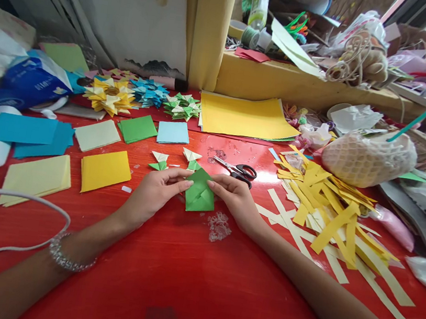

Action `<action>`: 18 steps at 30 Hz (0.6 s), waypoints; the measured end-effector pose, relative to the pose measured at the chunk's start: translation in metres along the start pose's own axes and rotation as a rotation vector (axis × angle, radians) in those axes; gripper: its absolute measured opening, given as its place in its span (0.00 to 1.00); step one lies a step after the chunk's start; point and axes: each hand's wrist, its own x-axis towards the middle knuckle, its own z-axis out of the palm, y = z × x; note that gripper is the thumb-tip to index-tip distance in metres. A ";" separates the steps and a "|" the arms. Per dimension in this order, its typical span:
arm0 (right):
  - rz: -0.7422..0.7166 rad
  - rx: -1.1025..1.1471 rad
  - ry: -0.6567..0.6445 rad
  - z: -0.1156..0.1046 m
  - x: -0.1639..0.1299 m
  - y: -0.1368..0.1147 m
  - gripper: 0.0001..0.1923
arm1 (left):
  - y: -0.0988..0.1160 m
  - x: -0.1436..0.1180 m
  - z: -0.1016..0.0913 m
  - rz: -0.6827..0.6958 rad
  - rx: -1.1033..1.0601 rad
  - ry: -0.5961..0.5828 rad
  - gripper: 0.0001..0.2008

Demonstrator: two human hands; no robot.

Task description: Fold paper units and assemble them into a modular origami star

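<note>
Two hands meet at one folded green paper piece (199, 193), which lies flat on the glossy red worktop (166, 264) near its middle. The left hand (155, 192) grips the left edge of the folded green paper piece: fingers (181, 182) are drawn close together, extended toward the upper left corner, with the thumb tip pressed against the paper edge. The right hand (236, 197) grips the right edge in mirrored form: fingers (215, 185) are nearly closed, index tip on the upper right edge, the remaining digits curled under the palm. Both forearms enter from the lower frame corners and converge on the piece; both wrists rest low on the worktop. A beaded silver bracelet (66, 258) encircles the left wrist.

Just beyond the piece lie black-handled scissors (240, 171) and several small cream and green folded units (160, 161). Right of the right hand lies a loose heap of yellow and cream paper strips (325, 209). Left of the left hand lies a yellow square paper stack (105, 169), with green (137, 128), pale blue (173, 132) and cream squares behind. Farther back sit yellow (110, 95), blue (149, 92) and green (181, 106) folded paper rosettes and a large yellow sheet (245, 115).
</note>
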 end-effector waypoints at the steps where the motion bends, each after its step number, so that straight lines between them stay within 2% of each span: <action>1: -0.003 0.006 0.004 0.000 0.000 0.000 0.10 | 0.001 0.000 0.000 0.009 0.003 0.006 0.14; 9: -0.055 0.033 0.043 0.001 -0.001 -0.002 0.09 | 0.002 -0.002 -0.001 0.004 -0.165 -0.026 0.10; 18: -0.053 0.003 0.066 0.001 -0.001 0.000 0.08 | 0.007 -0.003 0.001 0.047 -0.034 -0.019 0.10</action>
